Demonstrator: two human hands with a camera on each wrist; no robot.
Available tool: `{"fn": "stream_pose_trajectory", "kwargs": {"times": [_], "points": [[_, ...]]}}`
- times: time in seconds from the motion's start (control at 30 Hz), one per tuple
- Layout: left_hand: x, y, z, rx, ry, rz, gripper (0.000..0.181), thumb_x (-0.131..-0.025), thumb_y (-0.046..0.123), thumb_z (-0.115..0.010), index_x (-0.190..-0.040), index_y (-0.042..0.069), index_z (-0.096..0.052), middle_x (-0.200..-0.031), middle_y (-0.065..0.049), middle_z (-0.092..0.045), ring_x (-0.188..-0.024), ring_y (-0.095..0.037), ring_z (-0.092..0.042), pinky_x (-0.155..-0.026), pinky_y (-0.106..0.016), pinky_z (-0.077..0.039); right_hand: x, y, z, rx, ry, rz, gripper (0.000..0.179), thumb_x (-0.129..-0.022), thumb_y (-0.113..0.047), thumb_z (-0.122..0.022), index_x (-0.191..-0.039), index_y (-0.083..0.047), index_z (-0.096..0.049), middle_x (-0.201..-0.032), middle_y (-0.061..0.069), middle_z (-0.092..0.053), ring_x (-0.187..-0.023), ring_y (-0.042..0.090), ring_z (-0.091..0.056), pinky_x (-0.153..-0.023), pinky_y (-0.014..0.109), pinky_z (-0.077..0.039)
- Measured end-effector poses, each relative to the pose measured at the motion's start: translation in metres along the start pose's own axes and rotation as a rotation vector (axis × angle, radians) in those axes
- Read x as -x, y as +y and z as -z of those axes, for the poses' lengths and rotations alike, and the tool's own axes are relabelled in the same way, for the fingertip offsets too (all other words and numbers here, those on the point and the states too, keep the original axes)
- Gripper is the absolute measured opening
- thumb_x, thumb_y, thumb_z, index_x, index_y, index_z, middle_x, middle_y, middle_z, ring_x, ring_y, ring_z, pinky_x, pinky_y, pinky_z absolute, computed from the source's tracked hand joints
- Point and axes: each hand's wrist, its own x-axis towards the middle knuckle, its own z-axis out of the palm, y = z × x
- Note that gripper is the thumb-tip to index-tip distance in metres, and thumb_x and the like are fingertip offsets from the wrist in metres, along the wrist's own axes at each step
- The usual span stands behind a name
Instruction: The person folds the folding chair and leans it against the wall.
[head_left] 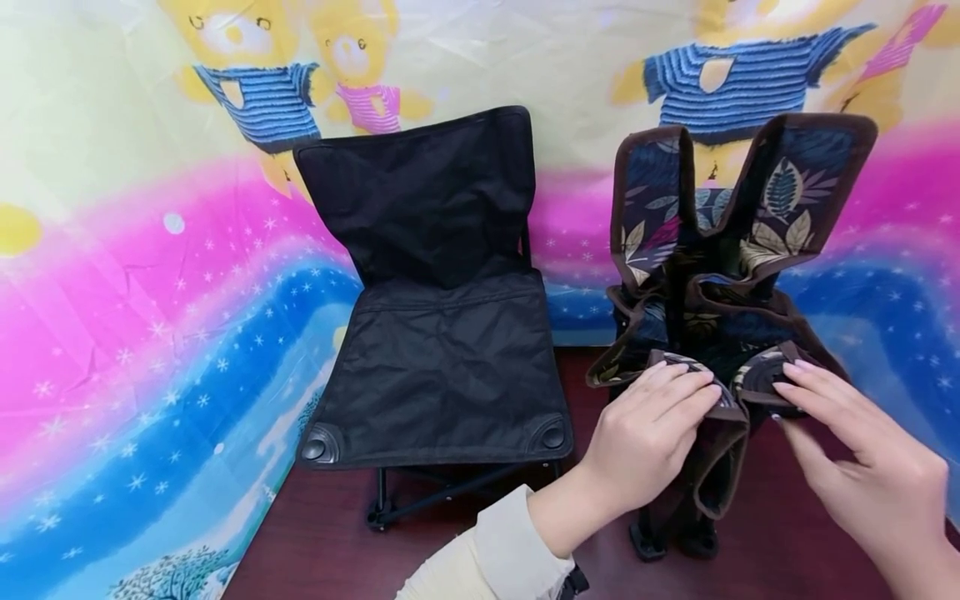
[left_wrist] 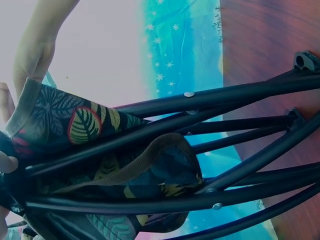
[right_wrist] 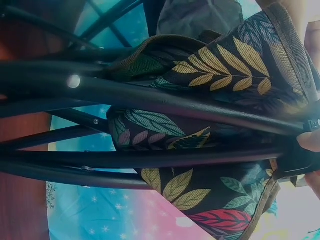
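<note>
Backdrop: a cartoon-bear cloth (head_left: 112, 333) hangs behind both chairs and runs down to the wood-grain surface (head_left: 322, 550).
Black chair: the black chair (head_left: 450, 367) stands spread out on the person's left, its seat facing up; neither hand touches it.
Patterned chair: the leafy patterned chair (head_left: 723, 321) stands right of the black one, directly in front of the person, between and beyond the two hands. It is partly folded, narrow from side to side, its long axis up and down, the backrest bent into a V.
Legs: dark tubes (left_wrist: 125, 205) run from the held seat corners down toward the surface, crossing one another.
Left hand: the left hand (head_left: 648, 421) is on the side toward the black chair, fingers bent over the near left seat corner (head_left: 731, 408); the left wrist view shows its thumb at the corner's dark fitting.
Right hand: the right hand (head_left: 862, 442) comes in from the opposite side and pinches the near right corner (head_left: 761, 387), fingers above, thumb below; how firmly, I cannot tell.
Gap between corners: very narrow, with the hands facing each other across it, neither clearly nearer.
Fabric loop: the seat's front edge (head_left: 723, 467) sags below the corners in a fold, hanging nearer the left hand.
</note>
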Motion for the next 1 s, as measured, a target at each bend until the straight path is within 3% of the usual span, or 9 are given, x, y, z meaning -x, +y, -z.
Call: {"fn": "stream_pose_trajectory", "kwargs": {"times": [0.17, 0.33, 0.67, 0.83, 1.0], "points": [[0.002, -0.005, 0.002, 0.111, -0.011, 0.012, 0.026, -0.081, 0.011, -0.059, -0.106, 0.007, -0.062, -0.114, -0.005, -0.055, -0.115, -0.012, -0.041, -0.098, -0.023, -0.024, 0.001, -0.001, 0.001, 0.018, -0.007, -0.007, 0.052, -0.083, -0.044, -0.049, -0.097, 0.004, -0.065, -0.107, 0.013, -0.058, -0.107, 0.005, -0.047, -0.091, 0.013, -0.031], [0.007, -0.008, -0.001, 0.219, 0.033, 0.023, 0.027, -0.080, 0.012, -0.061, -0.106, 0.004, -0.061, -0.114, -0.007, -0.055, -0.118, -0.012, -0.037, -0.098, -0.022, -0.025, 0.005, -0.002, 0.001, 0.013, 0.026, -0.045, 0.055, -0.081, -0.046, -0.051, -0.098, 0.005, -0.064, -0.108, 0.016, -0.057, -0.107, 0.004, -0.046, -0.091, 0.014, -0.031], [0.022, -0.004, -0.008, 0.241, 0.171, 0.079, 0.032, -0.074, 0.008, -0.067, -0.103, -0.002, -0.061, -0.114, -0.014, -0.054, -0.115, -0.019, -0.040, -0.093, -0.024, -0.032, 0.008, -0.009, -0.006, -0.058, 0.201, -0.084, 0.053, -0.078, -0.041, -0.059, -0.096, 0.009, -0.063, -0.102, 0.019, -0.059, -0.102, 0.010, -0.052, -0.090, 0.019, -0.035], [0.032, 0.000, -0.012, 0.229, 0.254, 0.117, 0.039, -0.072, 0.008, -0.069, -0.105, -0.008, -0.057, -0.114, -0.020, -0.052, -0.113, -0.024, -0.043, -0.090, -0.027, -0.037, 0.009, -0.011, -0.007, -0.073, 0.244, -0.125, 0.053, -0.076, -0.039, -0.061, -0.097, 0.010, -0.062, -0.102, 0.020, -0.058, -0.101, 0.010, -0.052, -0.089, 0.019, -0.036], [0.043, 0.005, -0.015, 0.262, 0.263, 0.158, 0.043, -0.077, 0.009, -0.063, -0.111, -0.014, -0.050, -0.116, -0.023, -0.049, -0.114, -0.024, -0.041, -0.089, -0.028, -0.038, 0.018, -0.005, -0.006, -0.129, 0.257, -0.160, 0.049, -0.075, -0.031, -0.065, -0.100, 0.011, -0.060, -0.104, 0.021, -0.056, -0.101, 0.012, -0.053, -0.087, 0.018, -0.038]]}}
